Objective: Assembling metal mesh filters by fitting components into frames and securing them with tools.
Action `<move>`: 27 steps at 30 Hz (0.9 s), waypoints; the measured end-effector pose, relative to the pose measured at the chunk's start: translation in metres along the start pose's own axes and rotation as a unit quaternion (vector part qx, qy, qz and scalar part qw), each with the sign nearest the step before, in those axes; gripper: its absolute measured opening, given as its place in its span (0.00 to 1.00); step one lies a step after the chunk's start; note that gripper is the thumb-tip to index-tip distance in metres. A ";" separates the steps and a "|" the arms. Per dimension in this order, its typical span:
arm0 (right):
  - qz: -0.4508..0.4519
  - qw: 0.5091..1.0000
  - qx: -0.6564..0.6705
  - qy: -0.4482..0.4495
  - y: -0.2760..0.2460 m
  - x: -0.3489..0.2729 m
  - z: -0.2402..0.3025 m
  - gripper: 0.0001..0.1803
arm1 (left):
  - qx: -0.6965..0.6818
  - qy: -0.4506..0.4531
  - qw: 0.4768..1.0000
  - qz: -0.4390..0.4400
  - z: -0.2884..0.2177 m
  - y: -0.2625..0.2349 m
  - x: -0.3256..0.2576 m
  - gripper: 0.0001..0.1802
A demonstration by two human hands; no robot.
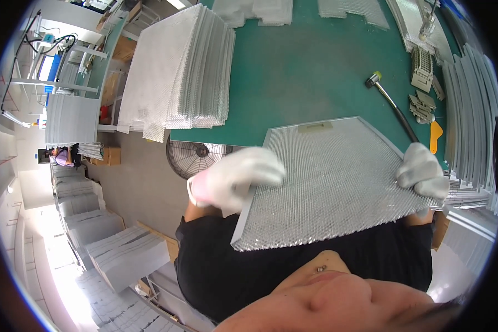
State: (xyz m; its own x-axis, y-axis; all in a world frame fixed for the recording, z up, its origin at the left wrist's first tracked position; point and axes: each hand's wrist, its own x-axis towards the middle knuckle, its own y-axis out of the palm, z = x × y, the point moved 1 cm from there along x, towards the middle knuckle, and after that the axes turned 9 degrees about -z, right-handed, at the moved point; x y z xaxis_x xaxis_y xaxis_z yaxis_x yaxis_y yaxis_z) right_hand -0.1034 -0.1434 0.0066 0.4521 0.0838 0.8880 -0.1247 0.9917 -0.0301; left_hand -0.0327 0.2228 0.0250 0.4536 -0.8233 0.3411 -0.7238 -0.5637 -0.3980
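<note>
A silver metal mesh filter panel point(321, 182) lies tilted in front of me, its far edge over the table's near edge. Bright frame strips run along its far, left and right edges; bare mesh shows at the near edge. A beige latch piece point(315, 127) sits at the far edge. My right hand point(421, 172), in a white glove, is closed around the panel's right edge. My left hand point(240, 171), also white-gloved, is at the left edge, its fingers smeared by motion. Beyond my right hand lies a mallet point(395, 108) with a black grip and a yellow-tipped head.
On the green table point(299, 66), a tall stack of mesh sheets point(177, 72) stands at left. An orange scraper point(435, 136), beige plastic parts point(421, 105) and many frame strips point(470, 116) are at right. A floor fan point(196, 157) stands below the table's left edge.
</note>
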 end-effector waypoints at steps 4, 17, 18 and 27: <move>-0.094 0.992 -0.073 0.032 0.002 0.025 0.003 0.18 | 0.038 0.319 0.945 -0.067 -0.029 0.000 0.036 0.11; -0.265 0.949 -0.143 0.088 -0.001 0.035 -0.045 0.13 | 0.058 0.249 0.831 -0.494 0.017 -0.002 0.072 0.06; -0.313 0.924 -0.191 0.111 0.003 0.035 -0.044 0.26 | 0.065 0.233 0.836 -0.492 0.019 -0.006 0.071 0.06; -0.042 0.934 -0.352 0.050 -0.020 0.107 -0.020 0.42 | -0.004 0.133 0.836 -0.532 0.032 -0.014 0.078 0.08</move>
State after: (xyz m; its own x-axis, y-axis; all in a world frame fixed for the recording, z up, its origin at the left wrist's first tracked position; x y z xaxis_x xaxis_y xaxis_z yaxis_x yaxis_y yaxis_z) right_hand -0.0351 -0.1527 0.0937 0.5182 -0.0231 0.8550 0.5100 0.8108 -0.2872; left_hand 0.0294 0.1643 0.0295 0.7115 0.1875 0.6772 0.0114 -0.9667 0.2557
